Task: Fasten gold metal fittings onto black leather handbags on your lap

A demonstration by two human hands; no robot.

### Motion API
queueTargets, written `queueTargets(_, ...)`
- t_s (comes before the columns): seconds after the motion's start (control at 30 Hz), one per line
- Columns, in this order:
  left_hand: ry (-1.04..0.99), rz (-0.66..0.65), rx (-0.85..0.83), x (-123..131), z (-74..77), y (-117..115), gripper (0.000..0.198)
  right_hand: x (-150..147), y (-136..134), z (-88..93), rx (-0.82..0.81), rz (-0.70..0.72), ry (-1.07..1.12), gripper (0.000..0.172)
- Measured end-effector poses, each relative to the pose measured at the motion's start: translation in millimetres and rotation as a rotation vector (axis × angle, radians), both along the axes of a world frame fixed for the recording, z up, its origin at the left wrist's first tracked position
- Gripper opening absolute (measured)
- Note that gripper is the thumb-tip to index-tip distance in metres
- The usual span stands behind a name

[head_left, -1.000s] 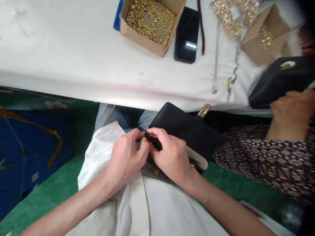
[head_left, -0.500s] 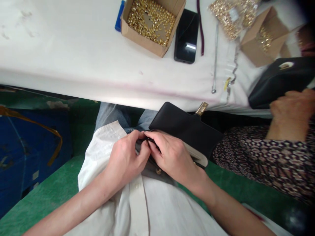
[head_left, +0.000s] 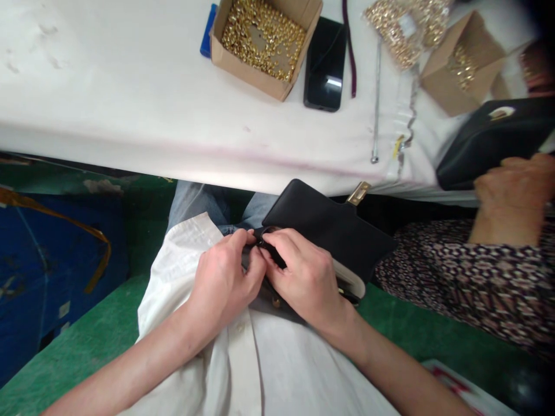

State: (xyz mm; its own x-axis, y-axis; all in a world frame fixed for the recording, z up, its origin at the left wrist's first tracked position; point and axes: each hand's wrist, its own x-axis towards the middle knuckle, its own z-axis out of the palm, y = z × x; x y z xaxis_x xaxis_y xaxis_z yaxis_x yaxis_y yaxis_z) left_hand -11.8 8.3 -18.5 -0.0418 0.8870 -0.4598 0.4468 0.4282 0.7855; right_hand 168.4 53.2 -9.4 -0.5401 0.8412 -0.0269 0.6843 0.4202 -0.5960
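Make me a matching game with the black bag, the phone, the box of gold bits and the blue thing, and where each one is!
Things:
1. black bag
2. phone
3. box of gold bits
4. blue thing

Places:
A. flat on the white table, just right of the box
B. on the lap, under the left hand and right hand
C. peeking out at the box's left side
D. on the table between the blue thing and the phone

Pairs: 1-B, 2-A, 3-D, 4-C

Bright, even light falls from above on the white worktop [head_left: 130, 104], which nearly washes out. Underneath lies shadow. The right edge blurs and darkens at the corners.
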Motion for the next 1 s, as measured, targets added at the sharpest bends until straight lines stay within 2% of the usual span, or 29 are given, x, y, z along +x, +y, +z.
queueTargets(0.17, -0.026, -0.013, 0.025, -1, 0.1, -1, 0.017, 5, 4, -4.4, -0.078, 0.017, 0.179, 0.02)
queueTargets(0.3, -0.069, 0.029, 0.033, -1, -0.1, -2, 0.016, 6, 10, -4.1, -0.169, -0.019, 0.276, 0.027)
queueTargets(0.53, -0.061, 0.053, 0.015, 0, 1.7, -4, 0.012, 6, 11, -4.8, -0.201, -0.086, 0.233, 0.034)
queueTargets(0.77, -0.012, -0.018, -0.01, 0, 2.6, -12, 0.04, 8, 8, -7.4, -0.165, -0.043, 0.247, 0.033)
queueTargets(1.0, 0.0, -0.034, -0.01, 2, 3.0, -17, 0.041, 11, 5, -0.7, -0.185, -0.039, 0.236, 0.032)
